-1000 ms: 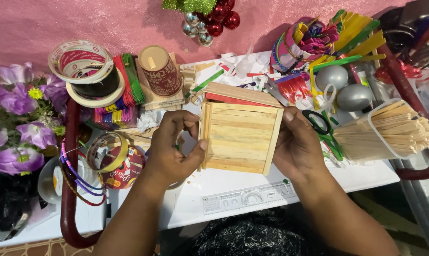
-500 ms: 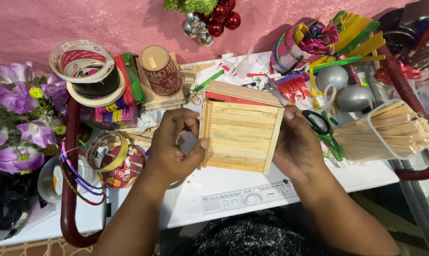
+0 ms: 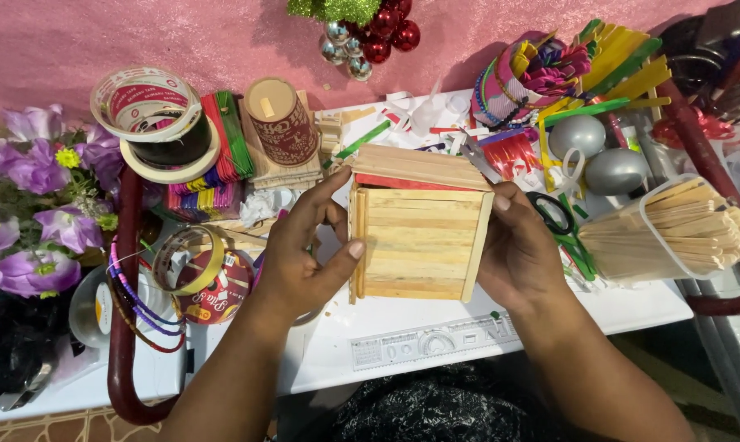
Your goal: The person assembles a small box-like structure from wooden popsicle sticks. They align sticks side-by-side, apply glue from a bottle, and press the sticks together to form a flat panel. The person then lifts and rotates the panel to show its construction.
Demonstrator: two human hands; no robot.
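— Hands first: what are they doing?

— Both are on a small wooden box (image 3: 419, 237) built from flat craft sticks. The left hand (image 3: 304, 254) clasps its left edge, thumb pressed on the front face, fingers curled up around the top corner. The right hand (image 3: 521, 254) grips the right edge, thumb at the upper corner, the other fingers hidden behind the box.

— So where does the box sit?

— Between the two hands, held over the white table (image 3: 435, 327). I cannot tell whether its bottom touches the table.

— What lies beyond the left hand?

— Just outside it, a round tin (image 3: 214, 295) with a yellowish tape ring (image 3: 191, 258) on it; farther up, stacked tape rolls (image 3: 153, 115) and a brown cup (image 3: 282, 119). Purple flowers (image 3: 34, 188) are further out.

— And past the right hand?

— Green-handled scissors (image 3: 560, 221) just beside it, then a clear tub of plain sticks (image 3: 673, 233). Two silver balls (image 3: 599, 155) lie above those.
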